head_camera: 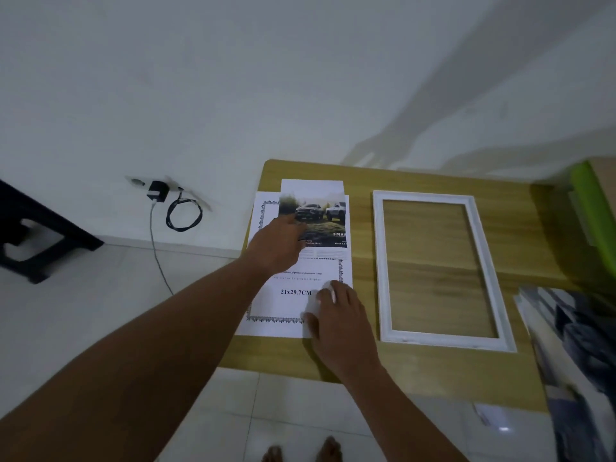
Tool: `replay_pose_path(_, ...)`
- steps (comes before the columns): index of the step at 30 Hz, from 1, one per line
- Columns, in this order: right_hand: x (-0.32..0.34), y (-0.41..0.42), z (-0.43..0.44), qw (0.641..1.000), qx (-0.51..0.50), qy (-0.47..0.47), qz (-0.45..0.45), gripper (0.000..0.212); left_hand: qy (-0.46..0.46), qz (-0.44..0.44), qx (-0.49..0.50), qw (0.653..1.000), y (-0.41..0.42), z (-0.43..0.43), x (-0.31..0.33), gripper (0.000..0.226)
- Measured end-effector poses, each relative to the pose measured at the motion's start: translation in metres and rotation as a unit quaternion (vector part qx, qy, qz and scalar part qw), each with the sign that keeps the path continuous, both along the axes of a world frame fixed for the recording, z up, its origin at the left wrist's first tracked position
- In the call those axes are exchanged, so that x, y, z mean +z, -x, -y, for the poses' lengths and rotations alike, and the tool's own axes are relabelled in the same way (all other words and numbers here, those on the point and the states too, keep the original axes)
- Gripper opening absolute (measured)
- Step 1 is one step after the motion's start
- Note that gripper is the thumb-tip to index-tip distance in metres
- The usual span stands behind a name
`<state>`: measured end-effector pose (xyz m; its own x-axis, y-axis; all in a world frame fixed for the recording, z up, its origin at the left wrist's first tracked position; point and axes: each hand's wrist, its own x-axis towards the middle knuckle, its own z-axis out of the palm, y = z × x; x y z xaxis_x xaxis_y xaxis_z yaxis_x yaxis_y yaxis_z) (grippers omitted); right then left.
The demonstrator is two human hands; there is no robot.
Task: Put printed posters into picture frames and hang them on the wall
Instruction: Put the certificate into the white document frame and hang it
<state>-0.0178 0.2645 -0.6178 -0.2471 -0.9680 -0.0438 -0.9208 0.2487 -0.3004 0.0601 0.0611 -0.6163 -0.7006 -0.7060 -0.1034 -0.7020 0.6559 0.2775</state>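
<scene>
Fingers (292, 225) of L hand (278, 245): stretched forward, close together, tips lying on the lower-left part of the car poster (316, 215); no curl round its edge is visible. Fingers (333, 291) of R hand (336, 315): slightly spread, flat, pressing the lower-right corner of the white insert sheet (286, 301) marked "21x29.7CM".

Poster: overlaps the upper half of the insert sheet, its top edge past the sheet's top edge. Both lie flat at the left end of the wooden table (433, 181).

White picture frame (377, 261): flat on the table, to the right of the sheets, apart from them. Table wood shows through its opening; whether glass is fitted, cannot tell.

Right edge: stack of dark prints (566, 328) overhanging the table's near corner, and a green object (590, 201) by the wall, both blurred.

Background, left: charger (156, 191) in a wall socket w/ looped cable (183, 215), and a dark stool (33, 235) on the tiled floor. Bare feet (330, 448) at bottom edge.
</scene>
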Motion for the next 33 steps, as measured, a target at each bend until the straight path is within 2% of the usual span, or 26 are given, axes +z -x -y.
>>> replay_pose_path(2, -0.001, -0.002, 0.005, 0.999, -0.005, -0.031, -0.021, 0.060, 0.006, -0.003, 0.000, 1.000, -0.002, 0.002, -0.001, 0.030)
replay_pose_path(4, -0.001, -0.006, 0.004, 0.998, 0.000, -0.059, -0.020, 0.065, 0.005, -0.001, 0.003, 1.000, -0.003, 0.005, 0.001, 0.031)
replay_pose_path(10, 0.001, -0.018, -0.016, 0.999, -0.010, -0.043, 0.012, 0.055, -0.007, 0.011, -0.005, 1.000, -0.003, 0.013, 0.004, 0.034)
replay_pose_path(13, -0.002, -0.013, -0.013, 0.996, -0.012, -0.087, 0.023, 0.076, 0.000, 0.004, -0.005, 1.000, -0.001, 0.018, 0.003, 0.032)
replay_pose_path(15, -0.003, -0.009, -0.016, 0.993, 0.003, -0.119, 0.028, 0.082, 0.004, 0.003, -0.008, 1.000, 0.000, 0.021, 0.003, 0.032)
replay_pose_path(17, 0.000, -0.011, -0.021, 0.992, 0.009, -0.122, 0.030, 0.080, 0.004, 0.004, -0.008, 1.000, 0.000, 0.025, 0.003, 0.033)
replay_pose_path(21, 0.004, -0.014, -0.021, 0.998, -0.017, -0.053, 0.030, 0.059, 0.002, 0.008, -0.008, 1.000, 0.001, 0.027, 0.002, 0.036)
replay_pose_path(23, 0.004, -0.012, -0.017, 0.997, -0.034, -0.057, 0.040, 0.065, -0.002, 0.008, -0.011, 1.000, 0.000, 0.027, 0.001, 0.036)
replay_pose_path(26, 0.002, -0.009, -0.016, 0.992, -0.019, -0.117, 0.043, 0.084, -0.001, 0.005, -0.017, 1.000, -0.001, 0.031, 0.002, 0.035)
replay_pose_path(28, 0.005, -0.009, -0.021, 0.990, -0.005, -0.133, 0.044, 0.086, -0.004, 0.007, -0.019, 1.000, -0.001, 0.033, 0.003, 0.034)
replay_pose_path(31, 0.010, -0.012, -0.030, 0.996, -0.011, -0.063, 0.055, 0.076, -0.008, 0.004, -0.009, 1.000, -0.002, 0.033, 0.003, 0.033)
replay_pose_path(33, 0.008, -0.011, -0.027, 0.995, -0.027, -0.057, 0.073, 0.080, -0.010, 0.003, -0.001, 1.000, -0.003, 0.033, 0.004, 0.034)
